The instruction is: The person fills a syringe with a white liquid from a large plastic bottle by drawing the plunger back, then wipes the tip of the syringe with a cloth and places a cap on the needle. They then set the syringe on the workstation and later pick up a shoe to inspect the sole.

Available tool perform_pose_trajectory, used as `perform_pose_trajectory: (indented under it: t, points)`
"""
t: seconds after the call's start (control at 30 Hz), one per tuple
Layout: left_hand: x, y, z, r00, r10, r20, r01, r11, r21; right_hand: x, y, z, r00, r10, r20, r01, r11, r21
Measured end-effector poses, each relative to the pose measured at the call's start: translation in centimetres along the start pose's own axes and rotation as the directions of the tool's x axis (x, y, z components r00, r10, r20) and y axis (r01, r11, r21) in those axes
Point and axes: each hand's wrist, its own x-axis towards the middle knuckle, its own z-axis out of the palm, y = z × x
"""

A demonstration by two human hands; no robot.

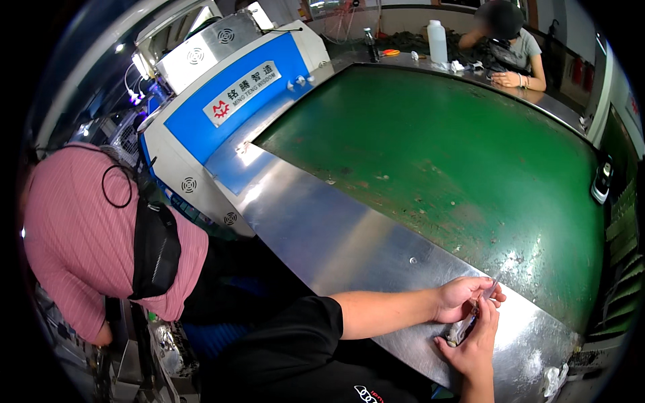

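Over the steel ledge [349, 248], at the near edge of a green belt, my two hands are close together. My left hand [460, 299] comes in from the left with curled fingers. From below, my right hand [476, 342] rises with its thumb apart and its fingertips meeting those of the left. Between them is a small shiny thing [461, 332], pale with dark parts; its kind cannot be made out. A thin, clear strip [491, 289] shows at the fingertips of both hands. Fingers hide part of the held thing.
The green belt [430, 154] stretches beyond the ledge, beside a blue-and-white machine [235, 94]. A person in pink [101, 228] bends at left; another person [527, 57] sits at the far edge near a white bottle [437, 41]. Crumpled white scraps [555, 380] lie at lower right.
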Motion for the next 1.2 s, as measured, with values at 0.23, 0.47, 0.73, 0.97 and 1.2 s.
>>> perform_pose_trajectory:
  t: [0.23,0.47,0.73,0.97,1.2]
  points:
    - [-0.6,0.5,-0.3,1.000,-0.004,0.014,0.003,0.999,0.054,-0.4,0.5,0.5,1.000,-0.007,0.012,0.005,0.982,0.190]
    - [-0.3,-0.4,-0.1,0.999,0.035,-0.021,-0.033,0.995,0.096,-1.1,1.6,1.1,0.999,-0.018,-0.027,0.024,0.975,0.219]
    - [-0.1,-1.1,-0.9,0.997,0.066,-0.026,-0.062,0.990,0.126,-1.1,1.3,1.5,0.999,-0.009,-0.041,0.016,0.985,0.174]
    - [-0.3,-1.0,-1.3,0.996,0.075,0.047,-0.080,0.990,0.112,-1.6,1.7,1.7,0.980,0.189,-0.059,-0.143,0.880,0.453]
    - [-1.4,-1.0,-1.3,0.997,0.076,0.000,-0.076,0.992,0.102,-1.4,0.7,1.5,0.926,0.354,-0.128,-0.191,0.736,0.650]
